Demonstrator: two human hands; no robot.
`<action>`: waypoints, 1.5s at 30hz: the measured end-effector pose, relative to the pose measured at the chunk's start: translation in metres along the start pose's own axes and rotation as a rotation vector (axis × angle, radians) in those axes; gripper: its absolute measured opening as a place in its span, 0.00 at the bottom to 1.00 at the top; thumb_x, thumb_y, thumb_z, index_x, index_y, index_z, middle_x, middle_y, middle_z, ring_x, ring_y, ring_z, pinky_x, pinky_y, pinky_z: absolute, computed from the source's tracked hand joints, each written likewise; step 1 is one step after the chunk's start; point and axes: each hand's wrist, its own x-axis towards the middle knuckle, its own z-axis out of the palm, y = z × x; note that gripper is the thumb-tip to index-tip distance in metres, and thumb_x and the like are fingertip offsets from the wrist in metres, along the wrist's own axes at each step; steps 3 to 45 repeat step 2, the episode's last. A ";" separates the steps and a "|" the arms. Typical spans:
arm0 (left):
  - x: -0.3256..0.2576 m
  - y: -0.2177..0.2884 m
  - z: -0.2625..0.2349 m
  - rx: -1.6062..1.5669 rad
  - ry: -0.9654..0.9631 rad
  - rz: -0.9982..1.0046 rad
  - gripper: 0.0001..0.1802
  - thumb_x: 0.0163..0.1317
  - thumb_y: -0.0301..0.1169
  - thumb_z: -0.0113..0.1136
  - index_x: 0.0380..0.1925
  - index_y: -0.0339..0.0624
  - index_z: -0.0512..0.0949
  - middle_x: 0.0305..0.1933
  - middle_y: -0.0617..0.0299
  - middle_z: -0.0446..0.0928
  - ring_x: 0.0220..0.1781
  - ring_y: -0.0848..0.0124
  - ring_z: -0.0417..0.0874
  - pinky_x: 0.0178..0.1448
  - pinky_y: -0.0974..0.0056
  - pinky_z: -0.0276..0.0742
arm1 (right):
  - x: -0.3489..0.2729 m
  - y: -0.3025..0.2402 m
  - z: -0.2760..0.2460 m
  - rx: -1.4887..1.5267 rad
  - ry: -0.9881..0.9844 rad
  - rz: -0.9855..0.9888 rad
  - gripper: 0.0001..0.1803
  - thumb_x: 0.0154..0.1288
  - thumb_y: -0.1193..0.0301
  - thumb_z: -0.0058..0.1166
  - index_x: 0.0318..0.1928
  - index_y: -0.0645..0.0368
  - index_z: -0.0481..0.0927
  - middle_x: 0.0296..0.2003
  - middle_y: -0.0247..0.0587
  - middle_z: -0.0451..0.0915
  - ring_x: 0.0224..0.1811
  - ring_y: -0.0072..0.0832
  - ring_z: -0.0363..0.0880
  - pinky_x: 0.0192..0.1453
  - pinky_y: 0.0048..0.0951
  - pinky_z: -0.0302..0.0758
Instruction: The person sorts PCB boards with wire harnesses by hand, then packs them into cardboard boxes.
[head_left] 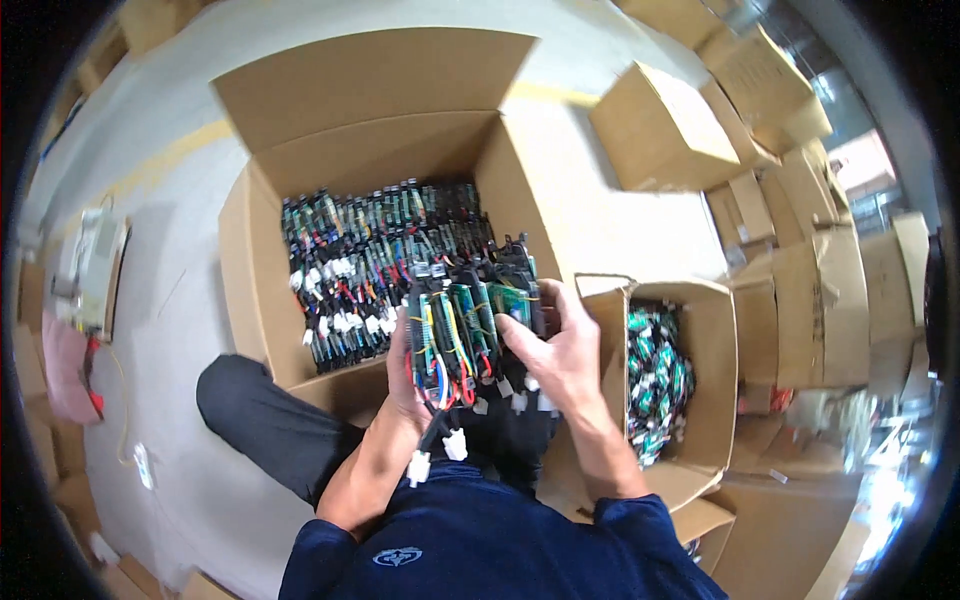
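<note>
Between my two hands is a row of green circuit boards (pixel 455 325) with black parts, coloured wires and white plugs dangling below. My left hand (pixel 402 375) is closed against the left end of the row, its fingers mostly hidden behind the boards. At the other end my right hand (pixel 562 345) grips the boards, thumb across the front and fingers behind. The row is held up above my lap, over the near right corner of a large open cardboard box (pixel 235 270). Inside that box, similar wired boards (pixel 370 225) stand packed in rows, white plugs showing among them.
A smaller open carton (pixel 712 375) to my right holds jumbled green boards (pixel 655 380). Closed and folded cardboard boxes (pixel 665 125) are piled along the far right. At the left, a pale flat device (pixel 100 270) and a pink item (pixel 68 375) are on the floor.
</note>
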 end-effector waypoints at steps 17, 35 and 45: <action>-0.007 0.011 -0.011 -0.051 0.059 0.050 0.43 0.71 0.67 0.46 0.69 0.43 0.72 0.60 0.57 0.83 0.55 0.61 0.87 0.57 0.52 0.87 | -0.001 -0.008 0.024 -0.016 -0.089 0.030 0.41 0.57 0.62 0.77 0.67 0.65 0.73 0.53 0.57 0.85 0.54 0.37 0.86 0.61 0.33 0.80; -0.007 0.011 -0.011 -0.051 0.059 0.050 0.43 0.71 0.67 0.46 0.69 0.43 0.72 0.60 0.57 0.83 0.55 0.61 0.87 0.57 0.52 0.87 | -0.001 -0.008 0.024 -0.016 -0.089 0.030 0.41 0.57 0.62 0.77 0.67 0.65 0.73 0.53 0.57 0.85 0.54 0.37 0.86 0.61 0.33 0.80; -0.007 0.011 -0.011 -0.051 0.059 0.050 0.43 0.71 0.67 0.46 0.69 0.43 0.72 0.60 0.57 0.83 0.55 0.61 0.87 0.57 0.52 0.87 | -0.001 -0.008 0.024 -0.016 -0.089 0.030 0.41 0.57 0.62 0.77 0.67 0.65 0.73 0.53 0.57 0.85 0.54 0.37 0.86 0.61 0.33 0.80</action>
